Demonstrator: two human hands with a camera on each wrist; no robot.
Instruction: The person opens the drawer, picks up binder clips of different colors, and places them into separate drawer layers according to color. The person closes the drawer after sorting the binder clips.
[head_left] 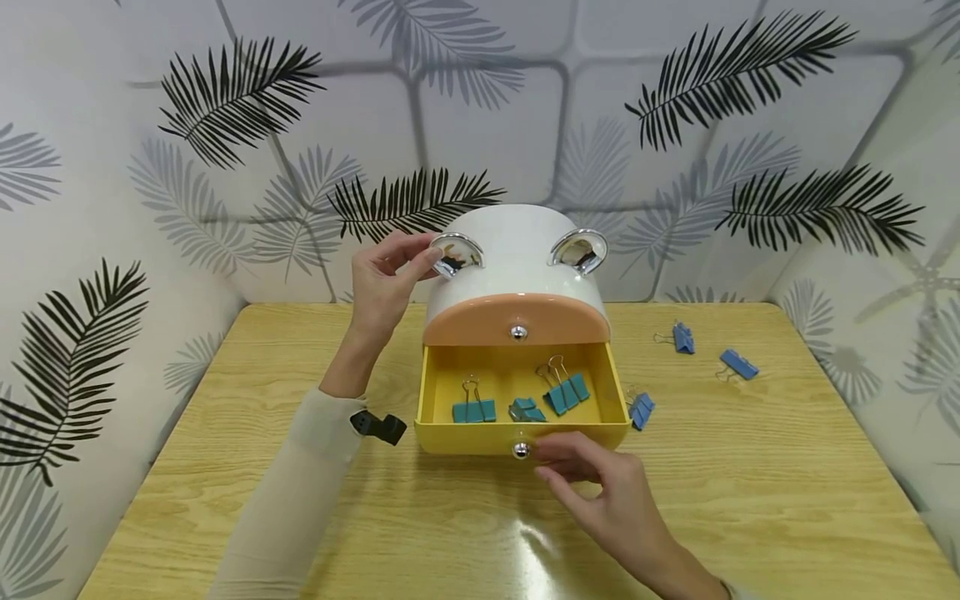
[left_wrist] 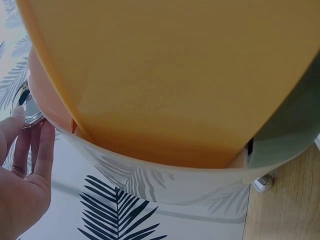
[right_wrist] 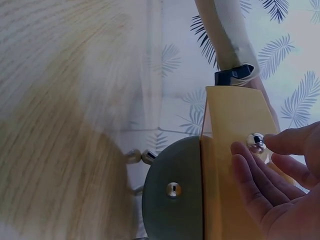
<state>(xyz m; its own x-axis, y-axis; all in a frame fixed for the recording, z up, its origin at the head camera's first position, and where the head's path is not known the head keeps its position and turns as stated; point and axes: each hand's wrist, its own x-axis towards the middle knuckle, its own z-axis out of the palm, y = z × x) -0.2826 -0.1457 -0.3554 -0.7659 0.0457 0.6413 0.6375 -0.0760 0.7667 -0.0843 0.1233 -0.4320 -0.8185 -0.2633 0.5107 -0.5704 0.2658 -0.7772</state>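
A white, rounded drawer box [head_left: 517, 225] with two silver ears stands on the table. My left hand [head_left: 382, 287] pinches its left silver ear [head_left: 457, 254] between thumb and fingers; the left wrist view shows the thumb on this ear [left_wrist: 32, 110]. The yellow drawer [head_left: 435, 437] is pulled out, with several teal binder clips [head_left: 474, 411] inside. Beside the drawer's silver knob [head_left: 521, 450] is my right hand [head_left: 607, 492], thumb and fingers parted. In the right wrist view these fingers are loosely extended near the knob [right_wrist: 256, 142]. Above, the orange drawer [head_left: 517, 312] is closed.
Three blue binder clips lie on the table [head_left: 712, 467] to the right: one clip [head_left: 641, 411] beside the drawer, another clip [head_left: 683, 337] farther back and a third clip [head_left: 739, 364]. A green drawer [right_wrist: 172, 200] is below the yellow one. Leaf-patterned walls [head_left: 487, 125] surround the table.
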